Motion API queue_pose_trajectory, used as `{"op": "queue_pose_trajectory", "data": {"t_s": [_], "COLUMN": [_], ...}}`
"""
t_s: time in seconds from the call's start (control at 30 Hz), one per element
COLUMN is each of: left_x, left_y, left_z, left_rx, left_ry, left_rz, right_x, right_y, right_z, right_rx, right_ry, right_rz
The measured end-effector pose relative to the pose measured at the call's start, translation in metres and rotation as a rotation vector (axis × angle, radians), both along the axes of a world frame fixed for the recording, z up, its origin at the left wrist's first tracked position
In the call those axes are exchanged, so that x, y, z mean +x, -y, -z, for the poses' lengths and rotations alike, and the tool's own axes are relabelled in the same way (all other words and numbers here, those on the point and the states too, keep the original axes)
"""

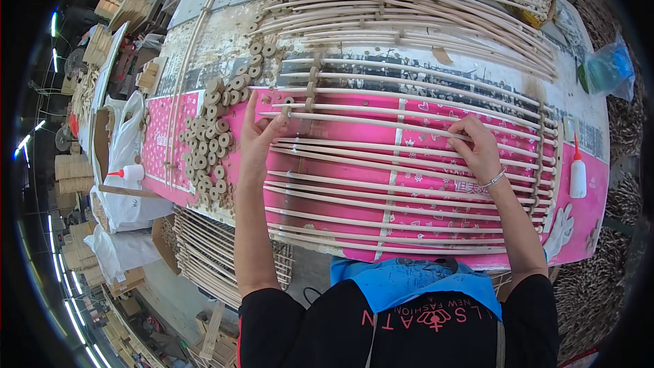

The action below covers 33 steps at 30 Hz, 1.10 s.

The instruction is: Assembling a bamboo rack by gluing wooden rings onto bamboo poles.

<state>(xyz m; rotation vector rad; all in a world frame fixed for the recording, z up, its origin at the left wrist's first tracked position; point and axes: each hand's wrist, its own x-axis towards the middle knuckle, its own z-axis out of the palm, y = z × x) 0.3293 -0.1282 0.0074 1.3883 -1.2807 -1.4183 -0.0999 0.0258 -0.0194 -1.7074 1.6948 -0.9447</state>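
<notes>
Near the left ends of the laid-out rods, my left hand (264,138) pinches a round wooden ring (289,104) at a rod's tip; one finger points away from me. My right hand (479,148) is curled, thumb and fingers closed on a thin wooden rod (381,123) toward its right half. Several pale rods lie side by side, running left to right, their right ends joined through a line of wooden rings (538,157). On the far rods, more rings (312,85) sit near the left ends. The nearer rods have bare left tips.
Loose wooden rings (208,140) are heaped to the left on the pink table cover (586,232). Beyond lies a bundle of rods (422,10). Glue bottles stand or lie at the right (578,176) and left (133,172). A white glove (561,230) rests near the right edge.
</notes>
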Motion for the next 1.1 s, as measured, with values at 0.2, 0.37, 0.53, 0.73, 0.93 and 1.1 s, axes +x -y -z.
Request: {"op": "queue_pose_trajectory", "data": {"t_s": [0.2,0.37,0.53,0.73,0.93,1.1], "left_x": [-0.026,0.016,0.000,0.007,-0.021,-0.022], "left_y": [-0.004,0.004,0.016,0.006,0.008,0.003], "left_z": [-0.005,0.016,0.024,0.012,0.011,0.002], "left_rx": [-0.060,-0.121,-0.124,-0.093,-0.076,-0.009], "left_ry": [0.160,0.121,0.131,0.120,0.027,0.010], "left_rz": [-0.005,0.019,0.063,0.055,0.062,0.049], "right_x": [-0.010,0.006,-0.005,0.004,-0.008,-0.002], "right_y": [0.000,0.011,0.003,0.010,-0.003,0.001], "right_z": [0.011,0.008,0.006,0.012,0.004,0.000], "right_rx": [-0.154,-0.172,-0.221,-0.308,-0.184,-0.117], "right_ry": [-0.238,-0.201,-0.216,-0.288,-0.246,-0.193], "right_rz": [0.030,0.014,0.064,0.059,0.060,0.065]}}
